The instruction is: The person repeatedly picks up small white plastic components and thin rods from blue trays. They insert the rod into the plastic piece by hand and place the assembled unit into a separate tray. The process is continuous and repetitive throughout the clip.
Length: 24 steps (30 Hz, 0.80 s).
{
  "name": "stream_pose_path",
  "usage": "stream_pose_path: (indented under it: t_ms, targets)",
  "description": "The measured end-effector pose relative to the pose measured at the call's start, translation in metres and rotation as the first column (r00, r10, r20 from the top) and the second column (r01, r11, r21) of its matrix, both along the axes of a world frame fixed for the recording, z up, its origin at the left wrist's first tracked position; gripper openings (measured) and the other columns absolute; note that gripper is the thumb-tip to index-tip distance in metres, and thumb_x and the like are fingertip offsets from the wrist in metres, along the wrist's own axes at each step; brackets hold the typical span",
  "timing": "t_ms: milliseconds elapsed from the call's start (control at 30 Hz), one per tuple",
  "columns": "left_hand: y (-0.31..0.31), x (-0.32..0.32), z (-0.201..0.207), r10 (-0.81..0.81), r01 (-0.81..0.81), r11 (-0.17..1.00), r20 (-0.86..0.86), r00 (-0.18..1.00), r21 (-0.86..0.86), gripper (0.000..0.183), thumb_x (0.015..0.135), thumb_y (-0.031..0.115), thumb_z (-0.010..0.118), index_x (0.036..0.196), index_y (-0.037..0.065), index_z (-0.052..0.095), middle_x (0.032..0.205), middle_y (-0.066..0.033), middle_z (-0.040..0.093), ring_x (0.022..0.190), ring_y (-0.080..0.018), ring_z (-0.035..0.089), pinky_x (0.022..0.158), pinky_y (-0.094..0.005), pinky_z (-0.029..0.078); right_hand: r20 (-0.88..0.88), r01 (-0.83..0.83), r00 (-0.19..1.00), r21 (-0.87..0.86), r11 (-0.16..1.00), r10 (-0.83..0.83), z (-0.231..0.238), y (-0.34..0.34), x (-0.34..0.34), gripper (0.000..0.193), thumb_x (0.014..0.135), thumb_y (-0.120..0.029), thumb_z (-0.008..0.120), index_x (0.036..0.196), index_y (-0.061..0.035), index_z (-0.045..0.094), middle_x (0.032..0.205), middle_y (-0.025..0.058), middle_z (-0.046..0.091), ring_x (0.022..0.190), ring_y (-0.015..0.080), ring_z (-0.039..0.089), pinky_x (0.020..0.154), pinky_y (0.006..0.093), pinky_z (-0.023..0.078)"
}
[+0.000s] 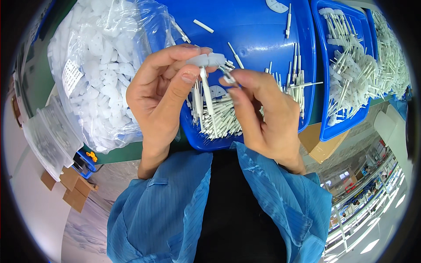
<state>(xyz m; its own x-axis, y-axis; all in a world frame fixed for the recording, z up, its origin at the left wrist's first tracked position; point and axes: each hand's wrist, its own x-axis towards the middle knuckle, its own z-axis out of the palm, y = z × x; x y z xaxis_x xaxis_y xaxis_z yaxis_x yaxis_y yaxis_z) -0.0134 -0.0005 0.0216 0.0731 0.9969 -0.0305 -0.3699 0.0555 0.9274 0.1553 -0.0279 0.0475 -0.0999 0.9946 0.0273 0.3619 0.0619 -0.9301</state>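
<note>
Above the near part of a blue tray (312, 65), my left hand (158, 90) pinches a translucent white plastic piece (211, 60) between thumb and fingers. White rods (207, 94) hang down from beneath that piece. Close to its right end, my right hand (274, 116) is closed, thumb against forefinger, on a small rod with a shiny metal end (229, 77). The fingertips cover part of this rod, and I cannot tell whether it touches the plastic piece. Under my hands lies a heap of loose white rods with metal tips (223, 115).
At the left stands a clear bag (98, 83) full of white plastic pieces, beside stacked clear tubs (52, 133). Rightward, another blue tray (325, 125) holds plastic pieces with rods attached. A cardboard box (326, 147) sits below the green table edge (123, 153).
</note>
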Motion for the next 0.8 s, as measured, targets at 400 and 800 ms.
stream_pose_path:
  t_ms: [400, 800]
  targets:
    - [-0.001, 0.001, -0.003, -0.008, 0.012, 0.997, -0.055, 0.998, 0.080, 0.021, 0.090, -0.004, 0.060, 0.110, -0.008, 0.057, 0.111, -0.0232, 0.064, 0.101, -0.0258, 0.066, 0.089, -0.0328, 0.053, 0.022, -0.012, 1.000, -0.123, 0.992, 0.015, 0.001, 0.000, -0.006, 0.012, 0.092, -0.003, 0.057, 0.103, 0.0027, 0.054, 0.072, 0.0173, 0.065, 0.061, 0.0289, 0.068, 0.050, 0.0343, 0.052]
    - [0.002, -0.007, 0.000, -0.011, 0.113, 0.943, -0.308, 0.951, 0.314, 0.032, 0.070, -0.005, 0.080, 0.097, -0.006, 0.061, 0.101, -0.0169, 0.061, 0.088, -0.0185, 0.066, 0.076, -0.0265, 0.056, 0.030, -0.091, 0.996, 0.120, 0.989, 0.088, -0.003, 0.006, -0.002, 0.012, 0.091, -0.005, 0.060, 0.101, 0.0005, 0.056, 0.070, 0.0132, 0.062, 0.058, 0.0278, 0.066, 0.046, 0.0327, 0.049]
